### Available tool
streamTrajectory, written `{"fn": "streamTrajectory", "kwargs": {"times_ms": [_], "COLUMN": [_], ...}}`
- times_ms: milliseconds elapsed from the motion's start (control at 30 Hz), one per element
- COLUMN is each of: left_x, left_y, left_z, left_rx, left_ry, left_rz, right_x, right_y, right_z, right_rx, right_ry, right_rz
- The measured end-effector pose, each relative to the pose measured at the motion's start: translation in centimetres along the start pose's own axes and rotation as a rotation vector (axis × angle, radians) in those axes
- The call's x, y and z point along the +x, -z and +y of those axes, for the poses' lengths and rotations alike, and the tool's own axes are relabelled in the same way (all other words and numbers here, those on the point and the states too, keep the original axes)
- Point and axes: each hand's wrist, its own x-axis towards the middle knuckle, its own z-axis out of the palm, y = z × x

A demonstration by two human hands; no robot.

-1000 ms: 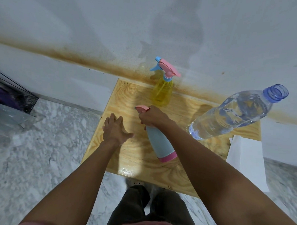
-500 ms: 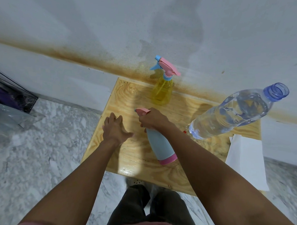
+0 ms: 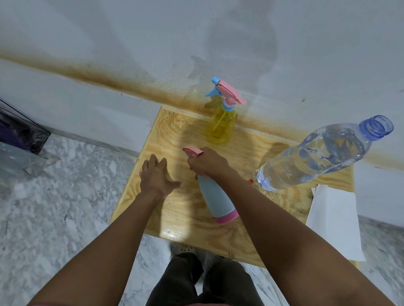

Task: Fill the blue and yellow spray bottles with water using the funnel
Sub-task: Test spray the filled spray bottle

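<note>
A blue spray bottle [image 3: 214, 198] with a pink base stands on the wooden table [image 3: 273, 244]. My right hand [image 3: 208, 163] grips its pink spray head at the top. My left hand [image 3: 157, 176] hovers just left of the bottle with fingers spread, touching nothing. Near the wall at the back of the table is the yellow spray bottle [image 3: 220, 123], with its pink and blue trigger head on. An uncapped clear water bottle [image 3: 319, 155] full of water is at the right side. No funnel is in view.
A white sheet of paper [image 3: 334, 223] overhangs the table's right edge. A small red object [image 3: 250, 181] lies by the water bottle's base. A dark transparent box [image 3: 14, 133] sits on the marble floor at the left. My legs are under the table's front edge.
Almost nothing has moved. My right hand has turned slightly on the blue bottle's pink head, and my left hand stays beside it.
</note>
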Motion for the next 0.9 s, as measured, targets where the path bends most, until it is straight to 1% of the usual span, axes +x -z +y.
{"fn": "streamTrajectory", "kwargs": {"times_ms": [200, 433, 533, 700, 833, 900], "left_x": [0.2, 0.2, 0.2, 0.3, 0.3, 0.3], "left_y": [-0.2, 0.0, 0.0, -0.1, -0.1, 0.0], "left_z": [-0.1, 0.0, 0.0, -0.1, -0.1, 0.0], "left_rx": [0.011, 0.02, 0.027, 0.031, 0.03, 0.035], "left_ry": [-0.013, -0.004, 0.001, 0.006, 0.003, 0.003], "left_rz": [0.01, -0.002, -0.007, -0.012, -0.019, -0.02], "right_x": [-0.6, 0.4, 0.2, 0.6, 0.2, 0.2], "right_y": [0.4, 0.1, 0.3, 0.2, 0.3, 0.1], "right_z": [0.0, 0.2, 0.4, 0.6, 1.1, 1.3], "right_rx": [0.06, 0.038, 0.065, 0.021, 0.081, 0.074], "right_ry": [-0.037, -0.028, -0.025, -0.003, -0.018, 0.016], "right_rz": [-0.005, -0.027, 0.0, 0.002, 0.017, 0.03]}}
